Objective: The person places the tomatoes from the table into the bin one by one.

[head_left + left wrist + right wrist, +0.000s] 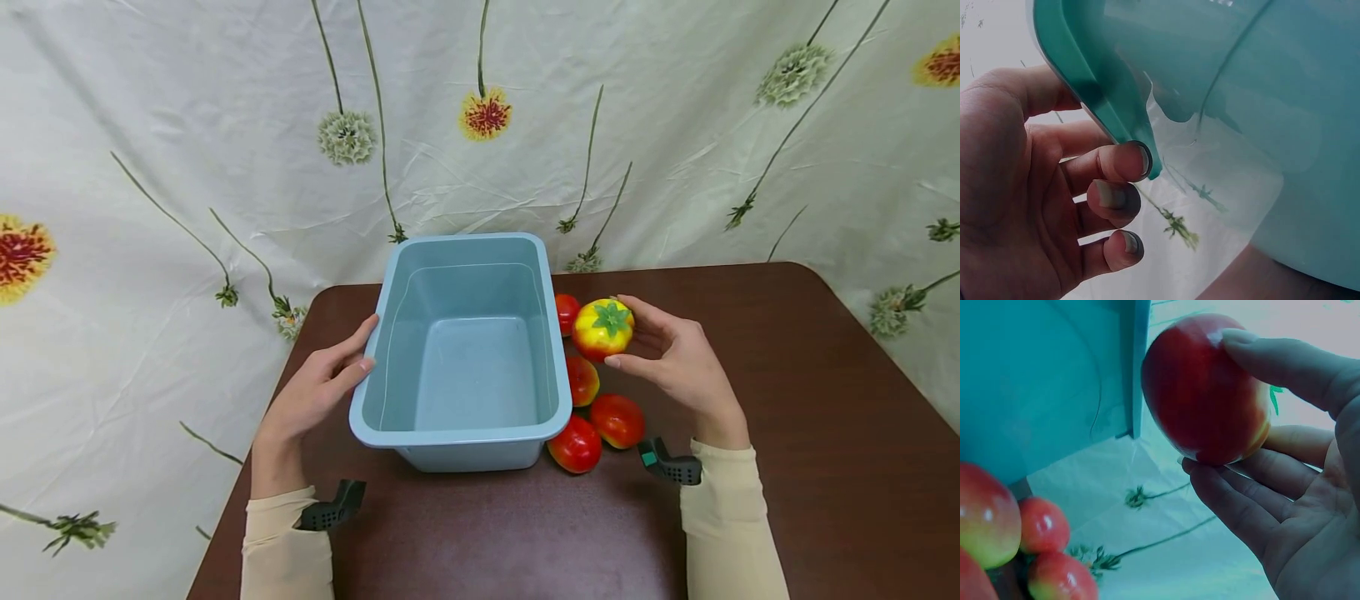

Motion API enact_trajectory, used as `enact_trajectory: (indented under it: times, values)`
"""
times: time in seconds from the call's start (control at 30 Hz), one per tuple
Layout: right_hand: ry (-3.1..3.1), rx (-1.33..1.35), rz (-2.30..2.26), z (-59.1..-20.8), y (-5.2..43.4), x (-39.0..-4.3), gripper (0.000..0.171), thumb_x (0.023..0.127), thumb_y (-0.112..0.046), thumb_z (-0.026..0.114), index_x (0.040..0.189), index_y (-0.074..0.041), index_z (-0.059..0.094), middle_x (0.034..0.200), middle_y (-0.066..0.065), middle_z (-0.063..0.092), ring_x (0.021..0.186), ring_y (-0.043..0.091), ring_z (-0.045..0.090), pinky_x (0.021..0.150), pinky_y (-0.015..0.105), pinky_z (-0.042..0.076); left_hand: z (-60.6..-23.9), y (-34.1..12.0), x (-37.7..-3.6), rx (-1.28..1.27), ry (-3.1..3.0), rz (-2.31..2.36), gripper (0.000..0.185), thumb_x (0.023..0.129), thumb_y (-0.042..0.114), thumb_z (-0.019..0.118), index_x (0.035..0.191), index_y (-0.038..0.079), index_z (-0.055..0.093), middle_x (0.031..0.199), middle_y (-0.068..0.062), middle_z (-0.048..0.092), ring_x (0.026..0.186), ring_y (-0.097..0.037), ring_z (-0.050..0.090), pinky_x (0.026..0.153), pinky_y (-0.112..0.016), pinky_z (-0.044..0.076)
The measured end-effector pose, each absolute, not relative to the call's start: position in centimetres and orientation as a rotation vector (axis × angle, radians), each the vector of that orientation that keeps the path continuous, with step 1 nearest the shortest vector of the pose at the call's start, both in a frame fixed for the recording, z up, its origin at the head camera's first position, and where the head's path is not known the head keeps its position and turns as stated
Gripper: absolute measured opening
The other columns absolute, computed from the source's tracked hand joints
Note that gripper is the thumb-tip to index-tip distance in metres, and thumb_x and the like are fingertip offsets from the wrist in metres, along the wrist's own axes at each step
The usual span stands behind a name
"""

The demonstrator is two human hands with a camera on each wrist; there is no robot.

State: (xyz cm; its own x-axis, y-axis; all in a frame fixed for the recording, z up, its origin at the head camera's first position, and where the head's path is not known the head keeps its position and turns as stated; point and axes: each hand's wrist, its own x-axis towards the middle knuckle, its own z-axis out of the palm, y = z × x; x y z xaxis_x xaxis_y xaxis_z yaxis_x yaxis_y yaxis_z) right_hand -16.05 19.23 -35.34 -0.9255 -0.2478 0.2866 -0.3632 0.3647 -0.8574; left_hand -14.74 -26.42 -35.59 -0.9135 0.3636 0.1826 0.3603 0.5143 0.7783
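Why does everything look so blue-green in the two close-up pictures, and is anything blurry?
Head view: natural colours, sharp, edges bent by the wide lens. Left wrist view: a teal cast, the bin soft because it is so close to the left hand. Right wrist view: the same teal cast, the held tomato fairly clear in the right hand, the loose tomatoes blurred.
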Motion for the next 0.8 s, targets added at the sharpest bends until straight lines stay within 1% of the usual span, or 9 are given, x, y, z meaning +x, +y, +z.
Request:
enact_trajectory:
  times: [0.13, 0.27, 0.43, 0.57, 0.7, 0.8]
  values:
    - [-2.479, 0.57, 1.609, -34.7, 18.8, -15.6, 0.069, 0.08, -0.011, 0.079, 0.143, -0.015, 0.05, 0.138, 0.01, 0.058, 0.115, 0.024, 0.063, 0.09, 0.014, 0.049, -35.5, -26.4, -14.7, 0.651, 2.727, 1.4, 0.058, 0.101, 0.018, 0.05, 0.154, 0.02, 0.027, 0.135, -0.013, 0.06, 0.109, 0.002, 0.06, 0.092, -0.012, 0.045]
    - [-2.466, 0.587, 1.613, -34.2, 18.4, -15.2, 0.068, 0.081, -0.011, 0.079, 0.143, -0.015, 0.05, 0.137, 0.01, 0.058, 0.114, 0.019, 0.064, 0.091, 0.015, 0.05, -35.5, -26.5, -14.7, 0.675, 2.725, 1.399, 0.058, 0.101, 0.016, 0.05, 0.154, 0.018, 0.027, 0.131, -0.016, 0.063, 0.107, 0.002, 0.061, 0.091, -0.013, 0.046]
    - [-2.437, 0.61, 1.639, -33.8, 17.6, -14.7, 0.068, 0.081, -0.01, 0.079, 0.142, -0.015, 0.051, 0.133, 0.01, 0.061, 0.11, 0.014, 0.065, 0.089, 0.017, 0.052, -35.5, -26.5, -14.7, 0.698, 2.723, 1.397, 0.058, 0.101, 0.014, 0.049, 0.154, 0.016, 0.027, 0.13, -0.017, 0.063, 0.106, 0.002, 0.061, 0.089, -0.013, 0.046]
    - [-2.414, 0.649, 1.659, -33.7, 16.8, -14.6, 0.067, 0.081, -0.01, 0.079, 0.141, -0.016, 0.052, 0.129, 0.01, 0.063, 0.107, 0.016, 0.067, 0.087, 0.019, 0.053, -35.4, -26.5, -14.7, 0.7, 2.722, 1.4, 0.058, 0.101, 0.014, 0.049, 0.154, 0.017, 0.027, 0.127, -0.018, 0.065, 0.103, 0.001, 0.062, 0.088, -0.014, 0.047]
    - [-2.413, 0.684, 1.645, -33.7, 16.0, -14.5, 0.067, 0.08, -0.011, 0.079, 0.141, -0.015, 0.052, 0.128, 0.009, 0.064, 0.105, 0.021, 0.067, 0.089, 0.018, 0.053, -35.4, -26.4, -14.6, 0.699, 2.72, 1.4, 0.058, 0.101, 0.014, 0.049, 0.154, 0.016, 0.026, 0.131, -0.018, 0.063, 0.104, 0.001, 0.062, 0.088, -0.013, 0.047]
    - [-2.417, 0.687, 1.638, -33.6, 15.6, -14.4, 0.067, 0.08, -0.011, 0.08, 0.141, -0.014, 0.052, 0.129, 0.009, 0.064, 0.105, 0.021, 0.067, 0.089, 0.019, 0.053, -35.4, -26.4, -14.6, 0.699, 2.721, 1.401, 0.057, 0.101, 0.015, 0.049, 0.154, 0.016, 0.027, 0.132, -0.018, 0.062, 0.105, 0.001, 0.062, 0.089, -0.014, 0.047]
